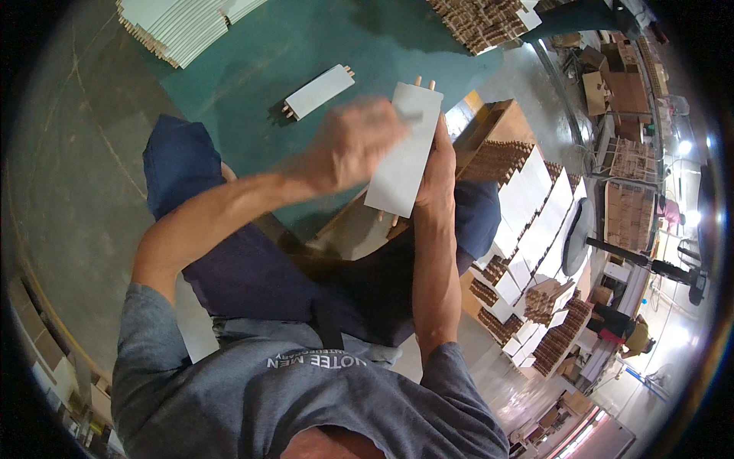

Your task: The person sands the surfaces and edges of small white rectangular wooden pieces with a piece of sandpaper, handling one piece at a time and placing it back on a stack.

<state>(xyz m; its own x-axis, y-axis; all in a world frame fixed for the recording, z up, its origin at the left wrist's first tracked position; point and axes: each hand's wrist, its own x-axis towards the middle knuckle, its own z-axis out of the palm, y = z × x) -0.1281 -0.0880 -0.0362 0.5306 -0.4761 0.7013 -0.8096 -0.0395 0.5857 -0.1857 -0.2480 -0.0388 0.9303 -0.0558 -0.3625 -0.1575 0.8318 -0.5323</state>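
Note:
A white rectangular panel (pixel 404 157) with wooden dowels sticking out of both short ends stands tilted over my lap. My right hand (pixel 437 172) is closed round its right edge, most of the fingers hidden behind it. Against the panel's left side, my left hand (pixel 355 141) is smeared by motion. A small grey streak shows at its fingertips; whether that is a tool or a shadow I cannot tell. Beyond the left hand, a second white panel (pixel 319 92) with dowels at its ends lies on the green surface (pixel 252 69).
Stacked white panels (pixel 183 30) are at the far left, and a pile of brown wooden pieces (pixel 482 23) at the far right. More white panels with dowels (pixel 527 206) fill the right side, near a round dark seat or disc on a pole (pixel 579 236). Cardboard boxes (pixel 623 88) stand behind.

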